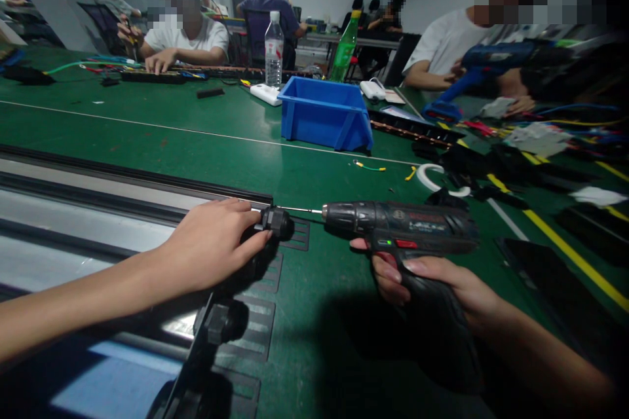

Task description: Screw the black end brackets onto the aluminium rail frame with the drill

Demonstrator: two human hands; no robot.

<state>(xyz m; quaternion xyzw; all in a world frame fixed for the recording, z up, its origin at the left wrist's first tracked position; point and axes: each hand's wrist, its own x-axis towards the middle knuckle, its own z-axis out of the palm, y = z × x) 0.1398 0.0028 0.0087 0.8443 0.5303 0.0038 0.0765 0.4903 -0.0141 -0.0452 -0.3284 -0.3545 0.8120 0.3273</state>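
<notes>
My right hand is wrapped around the handle of a black cordless drill, a finger at its red trigger and a green light lit above it. The drill points left, and its long thin bit reaches the end of a metal rail assembly. There my left hand closes its thumb and fingers round the base of a black cable gland. Another cable gland sticks out lower on the same end plate. Whether the bit tip sits in a screw is hidden by my fingers.
Slotted black plates lie beneath the rail end. Beyond stand a blue bin, a clear water bottle and a green bottle. Cables and a blue drill are at right. Co-workers sit across the green table.
</notes>
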